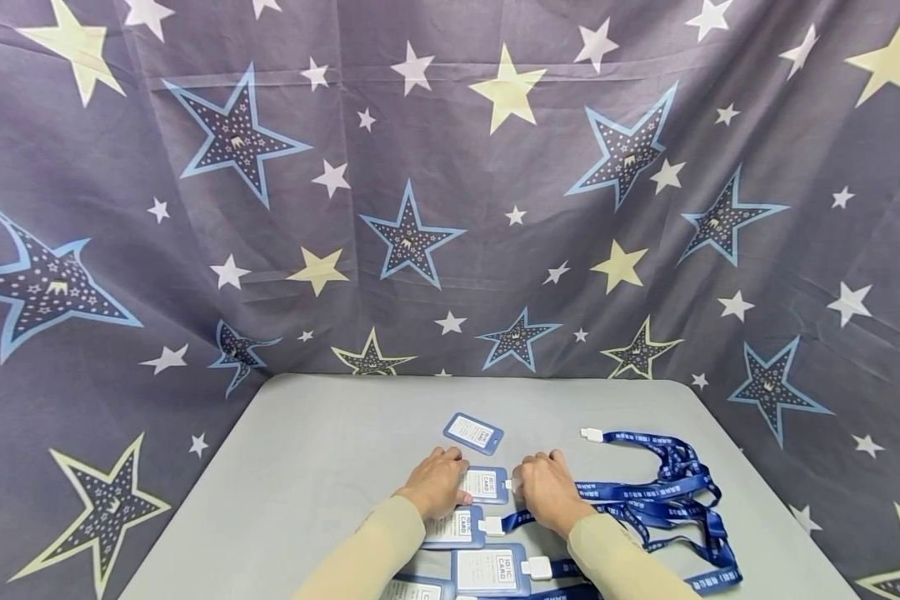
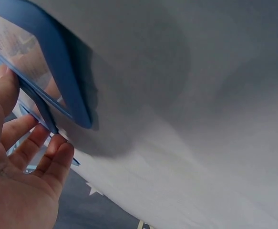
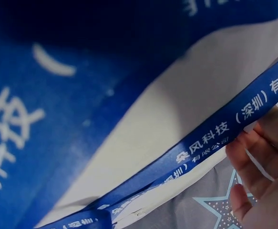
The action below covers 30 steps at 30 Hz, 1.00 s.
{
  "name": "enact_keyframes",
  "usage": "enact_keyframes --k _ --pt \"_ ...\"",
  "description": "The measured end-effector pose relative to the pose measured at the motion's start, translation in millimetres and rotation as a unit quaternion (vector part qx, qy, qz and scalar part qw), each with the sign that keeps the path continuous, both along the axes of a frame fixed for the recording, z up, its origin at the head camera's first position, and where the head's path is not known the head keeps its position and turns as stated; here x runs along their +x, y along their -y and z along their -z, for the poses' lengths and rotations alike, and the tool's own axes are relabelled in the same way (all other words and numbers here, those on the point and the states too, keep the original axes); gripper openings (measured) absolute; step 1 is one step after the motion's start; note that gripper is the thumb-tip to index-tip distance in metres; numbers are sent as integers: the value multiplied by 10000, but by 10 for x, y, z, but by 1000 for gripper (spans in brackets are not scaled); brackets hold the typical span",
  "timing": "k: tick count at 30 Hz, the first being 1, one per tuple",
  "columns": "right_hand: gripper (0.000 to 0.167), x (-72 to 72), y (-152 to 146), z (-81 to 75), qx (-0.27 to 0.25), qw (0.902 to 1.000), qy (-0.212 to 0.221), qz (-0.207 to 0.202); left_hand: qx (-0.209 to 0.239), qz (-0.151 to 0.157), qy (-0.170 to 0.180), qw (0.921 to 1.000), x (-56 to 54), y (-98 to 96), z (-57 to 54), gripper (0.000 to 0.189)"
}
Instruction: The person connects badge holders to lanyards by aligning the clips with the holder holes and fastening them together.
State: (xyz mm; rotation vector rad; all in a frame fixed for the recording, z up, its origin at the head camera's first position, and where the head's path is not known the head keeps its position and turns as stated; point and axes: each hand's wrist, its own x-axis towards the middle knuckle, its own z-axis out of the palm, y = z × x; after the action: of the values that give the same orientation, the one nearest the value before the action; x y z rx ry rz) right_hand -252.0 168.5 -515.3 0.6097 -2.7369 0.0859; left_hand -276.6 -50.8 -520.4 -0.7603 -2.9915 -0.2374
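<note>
On the grey table (image 1: 307, 467), the left hand (image 1: 435, 482) and right hand (image 1: 546, 490) both grasp a blue plastic ID card holder (image 1: 486, 484); blue printed lanyards (image 1: 667, 492) lie right of it.

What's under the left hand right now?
The left hand rests on a blue card holder, covering its left end; only the right part with its label shows. The grey table lies beneath. Anything else beneath the palm is hidden.

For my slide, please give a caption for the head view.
Two hands, left hand and right hand, rest on a blue card holder beside blue lanyards on a grey table.
</note>
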Motion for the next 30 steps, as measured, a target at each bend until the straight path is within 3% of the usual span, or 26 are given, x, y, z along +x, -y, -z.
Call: enact_keyframes --k 14,30 --pt "18 -41 -4 63 -225 9993 150 -263 51 -10 15 10000 -2 11 1 64" --pt "13 -57 28 75 -271 9988 162 -380 77 49 -11 10000 25 4 -47 64"
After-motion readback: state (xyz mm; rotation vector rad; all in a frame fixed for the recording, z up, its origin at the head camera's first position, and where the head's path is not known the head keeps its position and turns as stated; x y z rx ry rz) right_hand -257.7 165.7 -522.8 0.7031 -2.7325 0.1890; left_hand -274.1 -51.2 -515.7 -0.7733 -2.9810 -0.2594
